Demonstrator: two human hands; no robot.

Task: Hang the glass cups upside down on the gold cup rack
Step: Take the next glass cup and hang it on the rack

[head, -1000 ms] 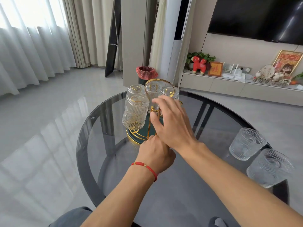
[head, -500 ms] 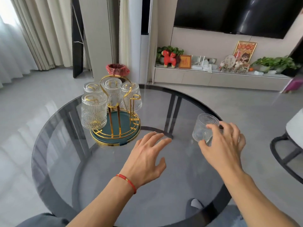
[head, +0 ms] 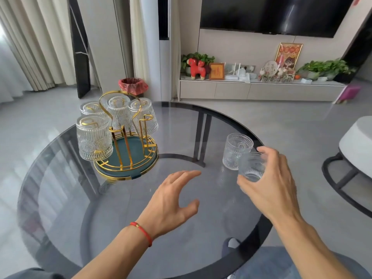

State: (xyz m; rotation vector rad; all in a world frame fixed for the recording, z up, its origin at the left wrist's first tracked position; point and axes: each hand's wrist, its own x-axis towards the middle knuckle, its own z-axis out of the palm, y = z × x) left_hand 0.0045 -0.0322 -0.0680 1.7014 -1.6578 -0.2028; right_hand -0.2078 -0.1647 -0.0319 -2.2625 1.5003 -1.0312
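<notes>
Round glass table (head: 66, 198), viewed from above. I see the gold rack (head: 128, 156) on the table's far left, on a green tray base with a gold rim. Four cups hang upside down on it: front-left cup (head: 94, 137), back-left cup (head: 91, 108), middle cup (head: 118, 111), right-hand cup (head: 143, 115). One bare gold peg (head: 146, 119) stands just in front of the right-hand one.

My right hand (head: 269, 184) is wrapped around a held cup (head: 251, 167), fingers curled over its far side, thumb on the near side; the cup looks lifted and tilted (blurred, so I cannot tell whether it has left the table). Just beyond it, touching or nearly so, a loose cup (head: 236, 150) stands upright on the glass.

My left hand (head: 171, 204) hovers over mid-table, fingers spread wide, gripping nothing. Red cord on that wrist.
</notes>
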